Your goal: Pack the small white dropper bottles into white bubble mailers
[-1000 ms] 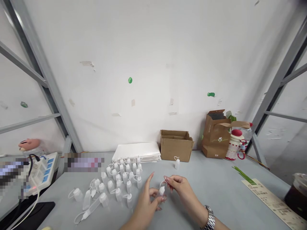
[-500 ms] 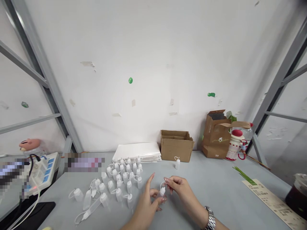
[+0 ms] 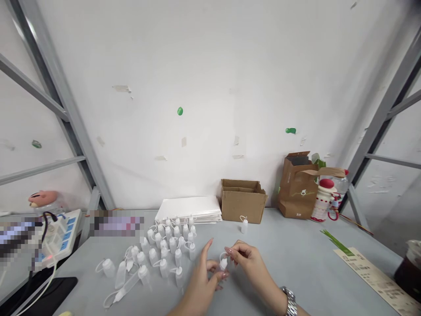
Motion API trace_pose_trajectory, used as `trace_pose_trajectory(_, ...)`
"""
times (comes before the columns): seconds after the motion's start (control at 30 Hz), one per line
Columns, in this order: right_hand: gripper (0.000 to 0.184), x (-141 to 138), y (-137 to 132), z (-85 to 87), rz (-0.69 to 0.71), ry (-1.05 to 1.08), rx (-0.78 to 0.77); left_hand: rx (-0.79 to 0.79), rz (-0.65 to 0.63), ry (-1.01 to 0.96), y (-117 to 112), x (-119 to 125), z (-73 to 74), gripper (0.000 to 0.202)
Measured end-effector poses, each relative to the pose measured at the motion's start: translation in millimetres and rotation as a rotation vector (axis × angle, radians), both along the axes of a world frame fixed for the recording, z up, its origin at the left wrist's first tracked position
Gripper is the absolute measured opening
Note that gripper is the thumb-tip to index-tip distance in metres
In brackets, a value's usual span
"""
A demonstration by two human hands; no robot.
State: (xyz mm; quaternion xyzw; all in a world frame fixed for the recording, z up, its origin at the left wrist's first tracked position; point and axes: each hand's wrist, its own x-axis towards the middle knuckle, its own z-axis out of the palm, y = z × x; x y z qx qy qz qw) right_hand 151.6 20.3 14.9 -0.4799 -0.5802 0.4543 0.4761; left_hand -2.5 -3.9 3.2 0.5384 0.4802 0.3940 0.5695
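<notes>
My left hand [image 3: 204, 278] grips a small white squeeze bottle [image 3: 223, 263] low on its body, thumb in front, index finger stretched away from it. At the bottle's top, my right hand [image 3: 245, 256] pinches the looped cap strap between thumb and fingertips; the cap end itself is too small to make out. A metal watch sits on the right wrist. To the left stand several like bottles [image 3: 163, 266] in loose rows, some lying on their sides. One single bottle [image 3: 244, 226] with its strap raised stands upright beyond my right hand.
Behind are a stack of white sheets [image 3: 188, 210] and an open cardboard box [image 3: 244, 202] against the wall. At right stand a brown paper bag [image 3: 297, 188], a red-and-white bottle [image 3: 322, 202] and a dark drink cup [image 3: 409, 267]. A power strip [image 3: 62, 239] with cables is at left.
The view has shifted very slightly. Both hands keep nearly the same hold on the small bottle and its strap.
</notes>
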Motion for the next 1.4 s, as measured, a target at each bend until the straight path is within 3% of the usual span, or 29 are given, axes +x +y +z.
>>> trace_pose_trajectory(0.4,0.041,-7,-6,-5.5,-0.078,-0.076,0.075,-0.009,0.014,0.010,1,1,-3.8,0.079)
trace_pose_trajectory(1.1,0.039,-11,-8,-5.9,-0.130,-0.006,0.035,0.012,-0.017,0.022,-3,0,-4.2,0.069)
trace_pose_trajectory(1.4,0.039,-3,-5,4.2,0.036,0.260,-0.092,-0.008,0.047,-0.112,-5,4,8.5,0.083)
